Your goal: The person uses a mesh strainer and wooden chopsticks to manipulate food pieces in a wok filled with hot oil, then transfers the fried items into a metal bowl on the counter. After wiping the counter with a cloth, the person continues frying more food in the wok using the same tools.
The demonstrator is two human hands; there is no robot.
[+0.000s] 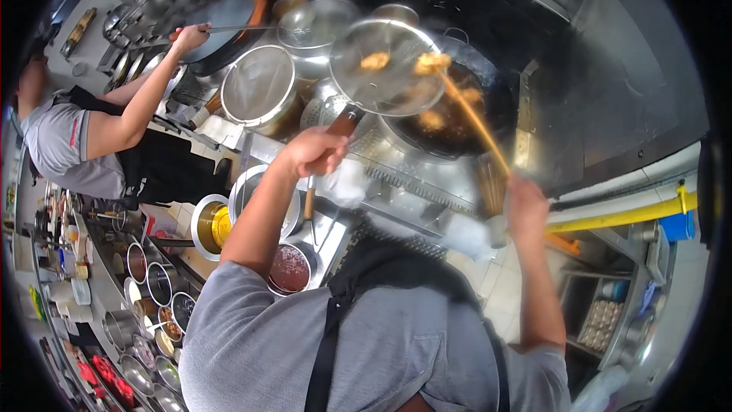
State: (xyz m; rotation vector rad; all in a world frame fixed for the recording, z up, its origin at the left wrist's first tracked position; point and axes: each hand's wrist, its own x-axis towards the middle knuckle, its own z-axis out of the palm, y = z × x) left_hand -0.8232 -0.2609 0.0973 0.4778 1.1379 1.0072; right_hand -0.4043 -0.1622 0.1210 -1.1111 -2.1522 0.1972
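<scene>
My left hand [319,152] is closed round the brown wooden handle of a wide mesh strainer [354,80], held level above the stove. A golden fried piece [374,61] lies in its mesh. With my right hand [526,202] I grip a pair of long cooking chopsticks [474,117], smeared by motion. Their tips meet another fried piece [431,63] at the strainer's right rim. Below and to the right sits a wok [496,118] of dark oil, where more golden pieces [431,120] float, partly hidden by the strainer.
At the left a co-worker [91,137] holds a long-handled tool over a flaming wok [221,27]. A second strainer [259,85] rests on a pot. Close to my left arm stand a bowl of yellow liquid [206,226] and a pot of reddish contents [290,268]. A bamboo brush [490,183] stands near my right hand.
</scene>
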